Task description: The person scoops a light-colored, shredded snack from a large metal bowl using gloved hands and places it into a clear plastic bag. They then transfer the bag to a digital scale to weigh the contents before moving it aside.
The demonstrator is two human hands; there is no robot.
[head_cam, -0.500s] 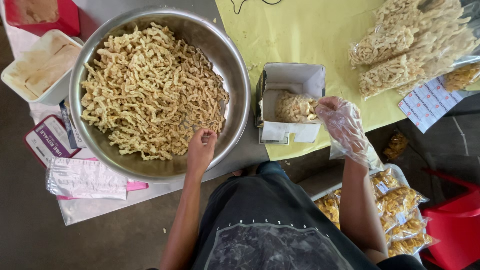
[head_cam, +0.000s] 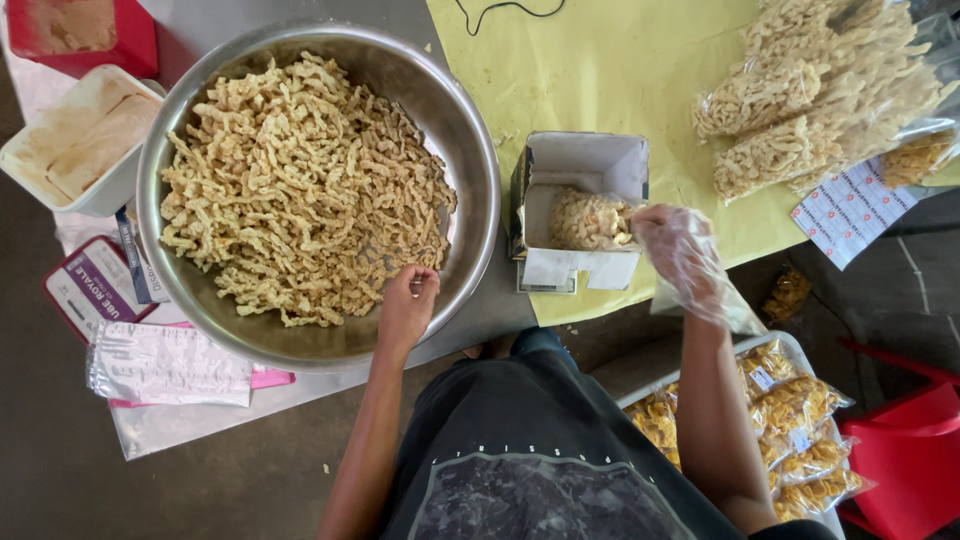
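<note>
At six o'clock in the bowl [head_cam: 470, 150], left hand [head_cam: 405, 305] pinches light, brittle snacks [head_cam: 300, 180], best scooped loosely; right hand [head_cam: 680, 250], plastic-gloved, grips a bag [head_cam: 590, 220] in the box [head_cam: 585, 165].

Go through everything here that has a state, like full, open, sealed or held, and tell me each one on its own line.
Metal bowl: heaped with fried snack strips.
Left hand: bare, fingers curled in the strips.
Right hand: gloved in clear plastic, at the box.
Small cardboard box: open, partly filled bag inside.
Bags on yellow cloth: filled.
White tub: uncovered.
</note>
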